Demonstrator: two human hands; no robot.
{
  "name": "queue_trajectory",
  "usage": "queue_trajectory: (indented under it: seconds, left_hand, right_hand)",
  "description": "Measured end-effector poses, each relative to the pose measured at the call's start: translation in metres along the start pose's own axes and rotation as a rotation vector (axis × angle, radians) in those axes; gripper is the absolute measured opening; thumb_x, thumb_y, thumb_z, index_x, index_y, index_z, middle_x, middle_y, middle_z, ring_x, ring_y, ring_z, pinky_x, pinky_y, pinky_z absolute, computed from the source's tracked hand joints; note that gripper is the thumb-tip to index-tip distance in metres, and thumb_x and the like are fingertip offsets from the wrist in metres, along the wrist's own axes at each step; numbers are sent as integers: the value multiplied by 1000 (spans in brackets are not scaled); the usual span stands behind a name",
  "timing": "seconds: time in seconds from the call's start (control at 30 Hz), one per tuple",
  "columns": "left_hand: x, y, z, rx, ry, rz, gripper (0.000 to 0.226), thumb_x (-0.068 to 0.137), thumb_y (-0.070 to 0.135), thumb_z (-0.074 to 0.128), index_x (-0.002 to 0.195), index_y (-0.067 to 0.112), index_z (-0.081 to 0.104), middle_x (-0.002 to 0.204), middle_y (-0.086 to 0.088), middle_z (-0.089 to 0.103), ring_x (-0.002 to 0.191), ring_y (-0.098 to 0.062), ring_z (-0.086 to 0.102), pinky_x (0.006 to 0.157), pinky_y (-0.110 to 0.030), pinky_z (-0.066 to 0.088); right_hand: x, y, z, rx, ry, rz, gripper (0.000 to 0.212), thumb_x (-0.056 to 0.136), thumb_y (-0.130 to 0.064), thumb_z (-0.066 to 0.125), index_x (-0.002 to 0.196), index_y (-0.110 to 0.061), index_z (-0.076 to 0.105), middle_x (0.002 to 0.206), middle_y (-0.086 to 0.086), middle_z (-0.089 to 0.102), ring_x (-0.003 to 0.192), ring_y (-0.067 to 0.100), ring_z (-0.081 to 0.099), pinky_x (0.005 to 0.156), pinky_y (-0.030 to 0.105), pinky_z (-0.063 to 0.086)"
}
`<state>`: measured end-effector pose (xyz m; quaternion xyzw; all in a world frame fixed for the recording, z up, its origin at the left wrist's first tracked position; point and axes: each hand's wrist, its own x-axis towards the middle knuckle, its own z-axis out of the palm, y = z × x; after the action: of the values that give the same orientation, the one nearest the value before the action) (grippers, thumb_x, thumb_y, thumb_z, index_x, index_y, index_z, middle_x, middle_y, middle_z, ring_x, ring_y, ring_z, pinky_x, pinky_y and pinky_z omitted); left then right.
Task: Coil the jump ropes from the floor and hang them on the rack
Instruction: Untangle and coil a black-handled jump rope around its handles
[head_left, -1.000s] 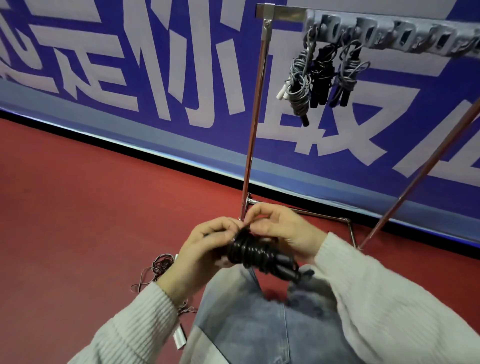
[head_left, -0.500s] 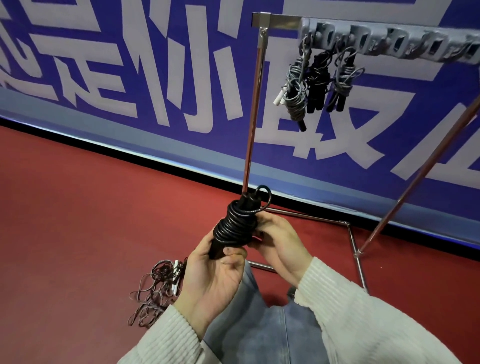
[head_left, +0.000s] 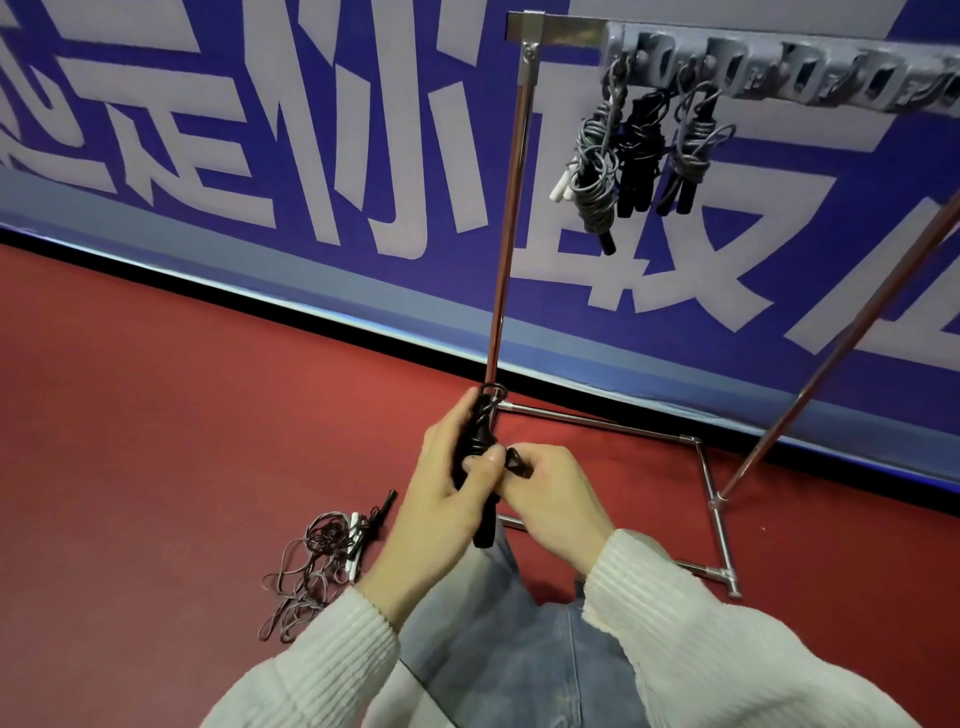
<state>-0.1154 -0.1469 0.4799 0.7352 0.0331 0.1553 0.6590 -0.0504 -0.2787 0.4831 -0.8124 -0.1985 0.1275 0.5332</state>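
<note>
A coiled black jump rope (head_left: 475, 441) stands nearly upright between my hands, low in the middle of the view. My left hand (head_left: 447, 499) grips the bundle around its coils and handles. My right hand (head_left: 550, 499) pinches a black loop of the same rope at its right side. A small loop sticks out at the bundle's top. On the red floor to the left lies a tangle of loose jump ropes (head_left: 322, 561) with white and black handles. Three coiled ropes (head_left: 623, 150) hang from hooks on the rack's grey top bar (head_left: 779, 78).
The metal rack's left post (head_left: 506, 249) rises just behind the bundle; its floor frame (head_left: 711, 499) lies to the right, with a slanted post (head_left: 852, 332) beyond. A blue banner wall with white characters runs behind. My jeans-clad legs fill the bottom centre.
The bundle stays upright but sits lower in my left hand. My right hand has moved from under the coils to the right side and now pinches a loop there.
</note>
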Motion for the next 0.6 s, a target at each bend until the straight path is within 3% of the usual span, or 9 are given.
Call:
queue_trajectory:
  seconds: [0.07, 0.13, 0.2, 0.27, 0.33, 0.4, 0.5, 0.6]
  left_hand:
    - [-1, 1, 8, -4, 120, 2, 50, 99, 27, 61, 142, 49, 49, 135, 7, 57, 123, -12, 61, 109, -45, 49]
    - [0, 0, 7, -15, 227, 3, 47, 96, 29, 58, 138, 48, 53, 130, 4, 60, 116, -20, 63, 105, -52, 51]
    - [4, -1, 1, -17, 283, -3, 39, 98, 33, 54, 134, 46, 57, 127, 4, 62, 113, -22, 65, 100, -55, 53]
    - [6, -3, -4, -32, 301, -5, 27, 104, 28, 50, 126, 40, 61, 123, 4, 65, 105, -24, 68, 90, -53, 59]
    - [6, -1, -6, -96, 261, -47, 20, 108, 18, 48, 116, 30, 61, 116, -3, 66, 83, -22, 69, 71, -43, 62]
    - [7, 2, -6, -142, 175, -87, 14, 108, 17, 47, 111, 25, 58, 113, -12, 65, 71, -19, 67, 60, -35, 57]
    - [11, 7, -12, -101, 78, -50, 4, 108, 23, 49, 108, 22, 53, 107, -22, 62, 68, -35, 65, 59, -37, 54]
    - [14, 10, -19, -150, 9, -106, 8, 107, 19, 52, 106, 12, 49, 98, -17, 65, 66, -28, 64, 61, -43, 58]
  right_hand:
    - [-1, -6, 3, -6, -20, -6, 27, 95, -33, 68, 73, -16, 72, 65, -7, 67, 60, 1, 55, 61, 24, 45]
    - [-3, -11, 0, 65, -123, -27, 20, 97, -24, 63, 82, -19, 74, 77, -5, 72, 71, 3, 61, 71, 29, 50]
    - [-4, -12, -8, 116, -200, -51, 19, 100, -20, 60, 88, -19, 74, 81, -6, 71, 77, 5, 62, 78, 34, 52]
    - [-4, -10, -12, 70, -158, -68, 23, 101, -22, 61, 83, -18, 74, 75, 0, 70, 73, 8, 60, 74, 38, 52]
    - [-3, -6, -10, 66, -72, -94, 23, 100, -25, 64, 81, -15, 73, 79, 11, 68, 70, 13, 58, 68, 37, 50]
    - [-4, -4, -2, 140, -25, -108, 20, 101, -23, 63, 85, -15, 71, 88, 11, 66, 74, 13, 60, 66, 32, 52]
    - [-8, -2, 7, 273, 17, -122, 19, 104, -19, 57, 90, -13, 68, 83, -3, 66, 79, 8, 62, 70, 27, 52]
    - [-11, 1, 13, 375, 76, -123, 17, 104, -19, 58, 91, -16, 69, 79, -9, 65, 76, 8, 60, 72, 25, 48]
